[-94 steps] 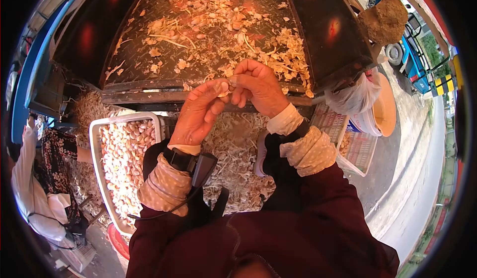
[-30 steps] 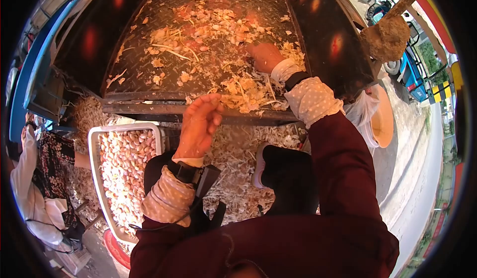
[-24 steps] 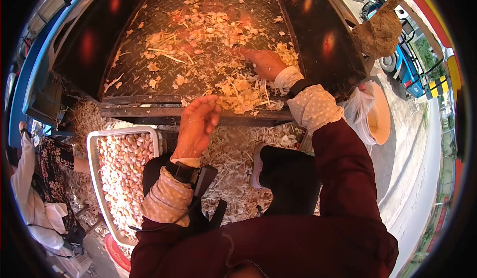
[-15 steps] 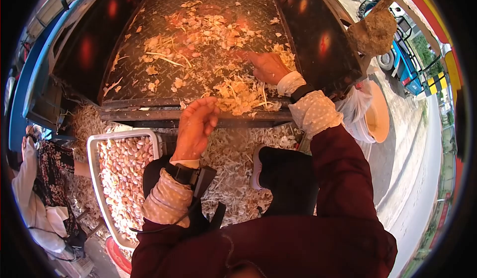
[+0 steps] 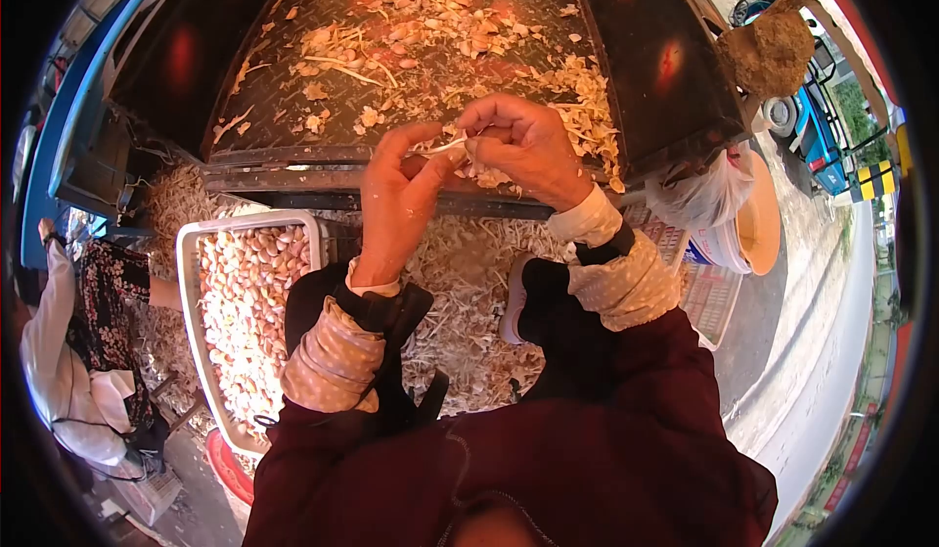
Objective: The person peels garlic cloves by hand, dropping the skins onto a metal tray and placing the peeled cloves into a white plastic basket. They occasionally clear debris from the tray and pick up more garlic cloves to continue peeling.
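Both hands are raised at the near edge of a dark metal chute (image 5: 279,136). A thin pale strip, apparently a garlic stalk (image 5: 446,146), stretches between them. My left hand (image 5: 399,195) is closed with thumb and fingers at its left end. My right hand (image 5: 528,151) pinches the other end, and whatever else lies behind its curled fingers is hidden. Loose garlic cloves (image 5: 474,36) and papery skins (image 5: 587,107) are scattered over the chute floor behind the hands.
A white crate (image 5: 188,283) full of garlic cloves (image 5: 249,283) stands at my left, partly behind my leg. Husks (image 5: 460,263) cover the ground. A bucket (image 5: 758,214) with a plastic bag (image 5: 706,190) is at right. Another person (image 5: 59,341) sits at far left.
My right hand has come back from the skins on the chute to meet my left hand. The pale strip now shows between them. The pile of skins has shifted to the right side.
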A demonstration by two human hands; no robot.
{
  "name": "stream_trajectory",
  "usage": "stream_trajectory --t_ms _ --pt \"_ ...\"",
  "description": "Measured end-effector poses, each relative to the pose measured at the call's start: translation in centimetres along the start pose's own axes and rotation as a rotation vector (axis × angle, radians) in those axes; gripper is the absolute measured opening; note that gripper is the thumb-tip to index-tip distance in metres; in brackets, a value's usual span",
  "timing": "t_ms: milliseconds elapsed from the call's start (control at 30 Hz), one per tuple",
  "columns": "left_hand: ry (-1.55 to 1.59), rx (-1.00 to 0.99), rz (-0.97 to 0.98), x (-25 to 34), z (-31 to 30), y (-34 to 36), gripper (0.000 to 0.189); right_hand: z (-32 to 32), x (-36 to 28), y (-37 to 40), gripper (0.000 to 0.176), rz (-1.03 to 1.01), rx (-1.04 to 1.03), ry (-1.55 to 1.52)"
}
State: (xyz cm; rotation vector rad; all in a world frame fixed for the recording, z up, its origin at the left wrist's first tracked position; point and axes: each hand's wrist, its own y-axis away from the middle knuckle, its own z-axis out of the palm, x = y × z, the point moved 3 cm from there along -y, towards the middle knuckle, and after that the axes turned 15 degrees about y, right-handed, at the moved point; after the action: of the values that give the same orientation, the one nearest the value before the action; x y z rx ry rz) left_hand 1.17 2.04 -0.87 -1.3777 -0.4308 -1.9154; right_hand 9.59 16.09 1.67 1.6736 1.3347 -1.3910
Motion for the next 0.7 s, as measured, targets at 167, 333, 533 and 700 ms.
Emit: stream_trajectory --t_ms 167,333,533,700 --pt "-0.327 0.060 0.338 0.6 -0.1 1.1 0.021 0.4 0.6 -0.1 0.014 -0.065 0.159 -0.112" --pt "-0.538 0.118 0.468 2.8 0.5 2.0 0.019 1.1 0.7 0.5 0.007 -0.043 0.314 -0.146" --pt "-0.630 0.031 0.363 1.1 0.3 1.8 0.031 2.1 0.8 0.5 0.006 0.006 0.347 -0.226" --pt "0.288 0.030 -0.513 -2.2 -0.9 1.5 0.037 2.1 0.7 -0.1 0.012 -0.062 0.450 -0.307"
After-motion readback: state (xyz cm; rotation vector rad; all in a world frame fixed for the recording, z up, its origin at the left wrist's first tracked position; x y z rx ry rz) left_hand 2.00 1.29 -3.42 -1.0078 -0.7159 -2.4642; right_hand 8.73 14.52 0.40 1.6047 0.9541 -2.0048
